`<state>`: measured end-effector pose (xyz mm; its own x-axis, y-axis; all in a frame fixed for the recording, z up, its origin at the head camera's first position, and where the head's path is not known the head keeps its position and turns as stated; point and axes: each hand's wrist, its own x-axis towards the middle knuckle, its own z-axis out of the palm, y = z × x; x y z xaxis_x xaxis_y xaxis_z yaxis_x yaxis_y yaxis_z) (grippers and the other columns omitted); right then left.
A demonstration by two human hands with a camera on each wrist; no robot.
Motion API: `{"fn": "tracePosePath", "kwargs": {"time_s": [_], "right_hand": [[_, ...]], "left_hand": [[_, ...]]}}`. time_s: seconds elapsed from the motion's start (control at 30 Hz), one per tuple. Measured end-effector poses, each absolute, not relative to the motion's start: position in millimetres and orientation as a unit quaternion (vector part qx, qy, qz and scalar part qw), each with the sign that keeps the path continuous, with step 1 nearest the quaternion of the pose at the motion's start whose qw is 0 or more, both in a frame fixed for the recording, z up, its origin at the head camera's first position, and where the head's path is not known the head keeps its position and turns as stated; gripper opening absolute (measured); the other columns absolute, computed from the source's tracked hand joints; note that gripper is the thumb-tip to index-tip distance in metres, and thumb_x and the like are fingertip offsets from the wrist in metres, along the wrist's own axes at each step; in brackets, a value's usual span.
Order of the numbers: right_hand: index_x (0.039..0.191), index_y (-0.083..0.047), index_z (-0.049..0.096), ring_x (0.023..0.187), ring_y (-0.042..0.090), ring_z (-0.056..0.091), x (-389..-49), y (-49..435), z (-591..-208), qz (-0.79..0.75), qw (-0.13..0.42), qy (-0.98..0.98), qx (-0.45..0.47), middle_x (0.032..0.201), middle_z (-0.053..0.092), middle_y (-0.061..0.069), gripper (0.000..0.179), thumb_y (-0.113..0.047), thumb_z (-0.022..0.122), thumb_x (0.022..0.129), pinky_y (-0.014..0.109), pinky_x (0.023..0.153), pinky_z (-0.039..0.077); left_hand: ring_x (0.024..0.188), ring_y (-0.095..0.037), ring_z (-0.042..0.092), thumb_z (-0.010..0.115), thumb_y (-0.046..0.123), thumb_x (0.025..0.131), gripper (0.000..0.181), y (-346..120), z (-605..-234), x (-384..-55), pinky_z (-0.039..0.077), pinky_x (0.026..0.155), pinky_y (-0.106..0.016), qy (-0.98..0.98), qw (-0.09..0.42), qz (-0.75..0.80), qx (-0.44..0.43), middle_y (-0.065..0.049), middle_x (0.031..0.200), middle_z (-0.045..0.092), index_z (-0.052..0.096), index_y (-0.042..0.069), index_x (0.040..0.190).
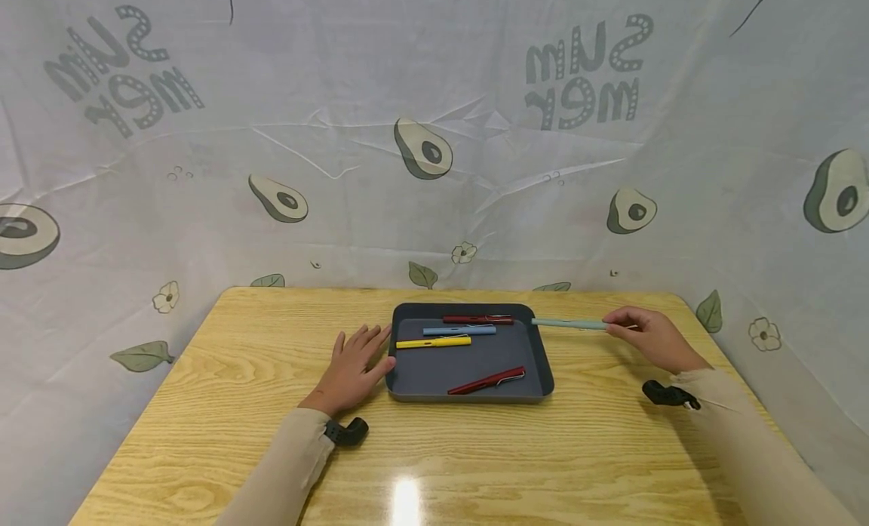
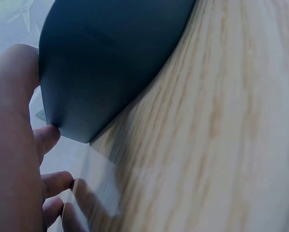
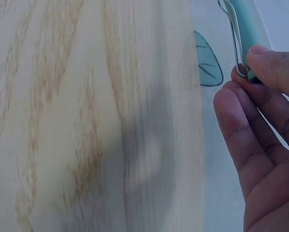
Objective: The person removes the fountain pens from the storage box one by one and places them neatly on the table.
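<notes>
A dark grey tray (image 1: 421, 371) lies on the wooden table. My left hand (image 1: 349, 371) is at its left side, fingers spread, with the thumb and a fingertip touching the outer wall (image 2: 101, 67). To the right, my right hand (image 1: 652, 339) pinches a mint-green pen (image 1: 569, 324) by its clip end between thumb and fingertips. The pen is held level, its far end at the tray's right rim; its metal clip (image 3: 238, 38) shows in the right wrist view. In the tray lie a dark red pen (image 1: 468, 319), a blue pen (image 1: 458, 331), a yellow pen (image 1: 434, 342) and a red pen (image 1: 486, 380).
The wooden table (image 1: 434, 450) extends around the tray on all sides. Behind it hangs a pale cloth (image 1: 339, 232) printed with avocados and leaves. Each wrist wears a black band. A bright reflection lies on the table's near part.
</notes>
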<state>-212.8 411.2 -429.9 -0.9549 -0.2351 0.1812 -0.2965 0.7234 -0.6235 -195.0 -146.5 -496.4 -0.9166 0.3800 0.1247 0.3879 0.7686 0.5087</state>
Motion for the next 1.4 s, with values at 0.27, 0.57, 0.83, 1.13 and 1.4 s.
{"fn": "tracePosePath", "kwargs": {"time_s": [0.27, 0.57, 0.83, 1.13, 1.4], "right_hand": [[0.114, -0.007, 0.074, 0.091, -0.001, 0.063, -210, 419, -433, 0.339, 0.044, -0.929, 0.143, 0.109, 0.072, 0.012, 0.018, -0.019, 0.065, 0.105, 0.02, 0.075, 0.054], [0.115, -0.005, 0.074, 0.092, -0.005, 0.062, -212, 422, -440, 0.329, 0.026, -0.934, 0.135, 0.112, 0.072, 0.013, 0.019, -0.018, 0.065, 0.104, 0.02, 0.077, 0.054], [0.112, -0.007, 0.074, 0.093, 0.004, 0.063, -215, 422, -444, 0.315, -0.002, -0.941, 0.121, 0.109, 0.072, 0.011, 0.015, -0.015, 0.065, 0.104, 0.023, 0.078, 0.054], [0.109, -0.007, 0.074, 0.09, 0.006, 0.064, -227, 426, -450, 0.312, -0.018, -0.942, 0.122, 0.103, 0.073, 0.007, 0.011, -0.013, 0.068, 0.102, 0.025, 0.076, 0.055], [0.111, -0.005, 0.072, 0.091, 0.01, 0.065, -238, 427, -450, 0.321, -0.038, -0.938, 0.123, 0.104, 0.072, 0.008, 0.013, -0.012, 0.068, 0.101, 0.024, 0.075, 0.055]], "left_hand": [[0.157, -0.036, 0.019, 0.048, 0.057, 0.106, 0.07, -146, -496, -196, -0.003, 0.123, -0.066, -0.939, 0.01, -0.277, -0.205, -0.012, 0.166, 0.034, 0.027, 0.029, 0.166], [0.157, -0.037, 0.02, 0.047, 0.058, 0.105, 0.069, -147, -494, -195, -0.003, 0.123, -0.067, -0.937, 0.009, -0.281, -0.206, -0.012, 0.166, 0.035, 0.028, 0.03, 0.165], [0.157, -0.037, 0.019, 0.048, 0.057, 0.106, 0.069, -147, -492, -194, -0.004, 0.123, -0.066, -0.937, 0.005, -0.282, -0.206, -0.013, 0.166, 0.035, 0.029, 0.028, 0.165], [0.157, -0.037, 0.019, 0.05, 0.055, 0.106, 0.069, -144, -492, -196, -0.004, 0.123, -0.066, -0.938, 0.006, -0.285, -0.198, -0.013, 0.166, 0.034, 0.031, 0.025, 0.165], [0.158, -0.036, 0.019, 0.048, 0.056, 0.106, 0.07, -139, -491, -201, -0.005, 0.124, -0.065, -0.94, 0.004, -0.284, -0.188, -0.012, 0.167, 0.034, 0.029, 0.024, 0.166]]}}
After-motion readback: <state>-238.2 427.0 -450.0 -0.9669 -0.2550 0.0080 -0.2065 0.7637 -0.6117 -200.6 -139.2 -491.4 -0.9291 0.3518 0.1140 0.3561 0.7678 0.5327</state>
